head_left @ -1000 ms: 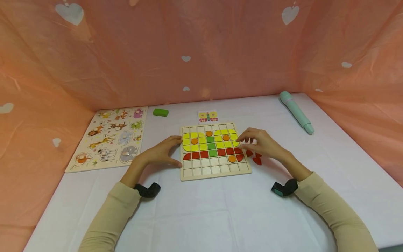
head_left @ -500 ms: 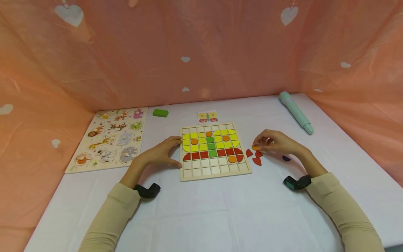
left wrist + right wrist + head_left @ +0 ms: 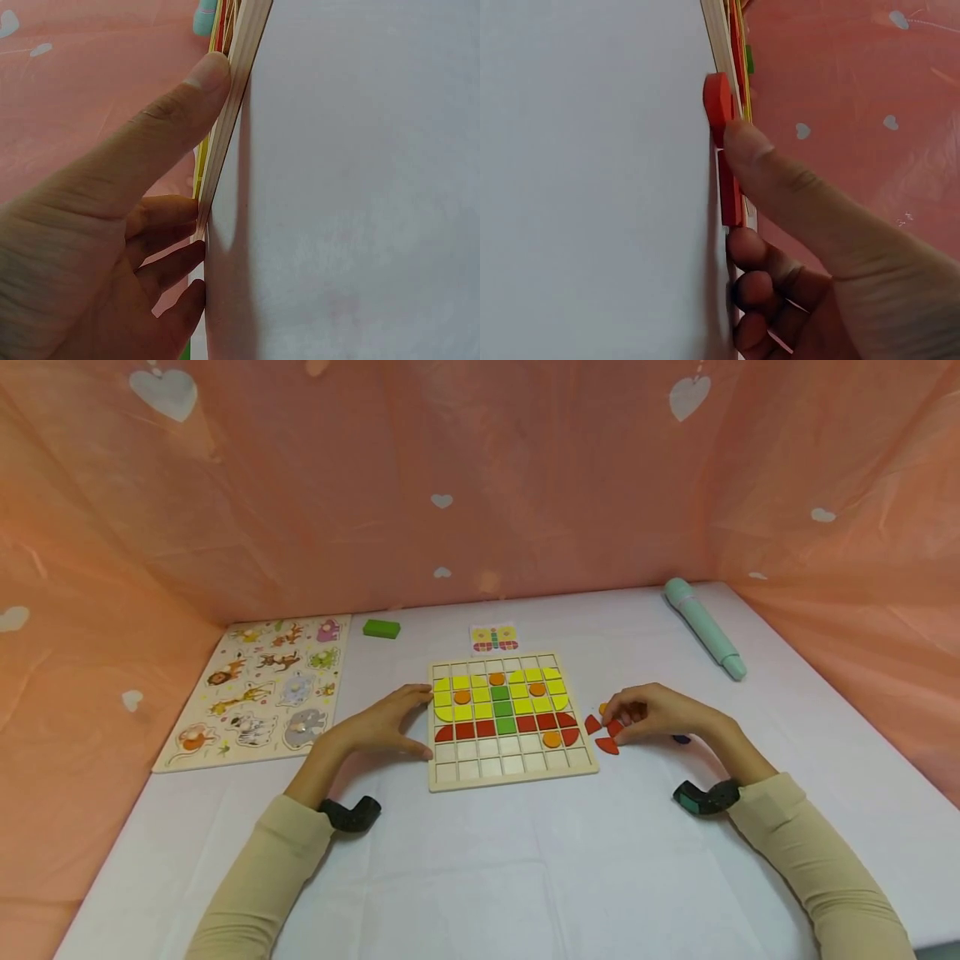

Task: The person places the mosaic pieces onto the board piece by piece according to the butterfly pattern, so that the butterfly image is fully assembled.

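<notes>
A square wooden grid board (image 3: 491, 768) lies mid-table, with yellow, green, red and orange tiles forming a butterfly. My left hand (image 3: 386, 724) rests on the board's left edge, thumb and fingers spread and fairly straight; the left wrist view shows the thumb tip (image 3: 214, 71) against the wooden rim. To the board's right, my right hand (image 3: 656, 712) has thumb and curled forefinger at opposite edges of a red quarter-circle tile (image 3: 730, 187), pinching it at table level. Another red tile (image 3: 607, 746) lies by the thumb, one more (image 3: 592, 724) nearer the board.
An orange disc (image 3: 603, 708) and a dark blue piece (image 3: 681, 739) lie partly hidden by the right hand. Behind the board are a butterfly pattern card (image 3: 494, 638) and a green block (image 3: 381, 629). An animal peg puzzle (image 3: 247, 693) sits left, a mint-green cylinder (image 3: 705, 628) at back right.
The right hand moved right from the board, set down an orange disc beside the red tiles, then shifted slightly nearer me onto a red tile. The left hand stayed at the board edge.
</notes>
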A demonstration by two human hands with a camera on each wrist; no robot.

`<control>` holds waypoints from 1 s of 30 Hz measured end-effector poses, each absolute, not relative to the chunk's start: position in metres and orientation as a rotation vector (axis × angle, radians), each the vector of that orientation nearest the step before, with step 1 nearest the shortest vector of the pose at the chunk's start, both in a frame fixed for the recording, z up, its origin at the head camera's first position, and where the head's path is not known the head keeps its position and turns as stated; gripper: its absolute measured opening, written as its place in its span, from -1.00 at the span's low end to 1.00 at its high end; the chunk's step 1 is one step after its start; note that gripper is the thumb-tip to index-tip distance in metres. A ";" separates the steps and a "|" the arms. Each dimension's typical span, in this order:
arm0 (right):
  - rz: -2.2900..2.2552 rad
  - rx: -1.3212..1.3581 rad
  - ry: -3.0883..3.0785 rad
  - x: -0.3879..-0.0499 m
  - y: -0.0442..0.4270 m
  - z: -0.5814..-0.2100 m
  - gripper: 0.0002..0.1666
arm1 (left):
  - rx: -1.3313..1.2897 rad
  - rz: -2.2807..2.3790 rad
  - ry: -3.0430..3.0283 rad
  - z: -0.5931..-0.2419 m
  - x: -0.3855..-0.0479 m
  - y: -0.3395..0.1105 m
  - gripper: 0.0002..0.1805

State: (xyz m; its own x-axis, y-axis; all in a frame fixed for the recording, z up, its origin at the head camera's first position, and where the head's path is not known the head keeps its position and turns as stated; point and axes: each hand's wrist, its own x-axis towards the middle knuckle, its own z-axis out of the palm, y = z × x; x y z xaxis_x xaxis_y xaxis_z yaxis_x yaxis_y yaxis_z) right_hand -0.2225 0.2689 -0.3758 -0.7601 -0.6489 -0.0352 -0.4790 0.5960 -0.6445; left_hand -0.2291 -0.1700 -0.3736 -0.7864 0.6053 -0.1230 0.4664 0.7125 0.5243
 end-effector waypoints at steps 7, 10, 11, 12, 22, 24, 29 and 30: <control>-0.874 -0.928 2.613 -0.221 0.267 -0.374 -0.77 | 0.862 0.696 2.632 -0.373 -0.229 -0.171 0.04; -0.827 -0.882 2.637 -0.220 0.267 -0.370 -0.78 | 0.855 0.697 2.632 -0.373 -0.229 -0.171 0.04; -0.816 -0.859 2.641 -0.219 0.267 -0.368 -0.78 | 0.854 0.698 2.632 -0.373 -0.229 -0.171 0.05; -0.812 -0.843 2.645 -0.218 0.267 -0.366 -0.77 | 0.853 0.697 2.634 -0.373 -0.229 -0.171 0.05; -1.026 -1.046 2.694 -0.215 0.242 -0.365 -0.69 | 0.866 0.699 2.628 -0.374 -0.229 -0.172 0.05; -1.078 -1.100 2.681 -0.213 0.228 -0.365 -0.67 | 0.870 0.702 2.628 -0.374 -0.230 -0.172 0.05; -1.122 -1.195 2.622 -0.208 0.193 -0.373 -0.68 | 0.888 0.712 2.626 -0.375 -0.231 -0.173 0.05; -1.117 -1.208 2.614 -0.207 0.187 -0.375 -0.67 | 0.893 0.712 2.625 -0.375 -0.231 -0.173 0.05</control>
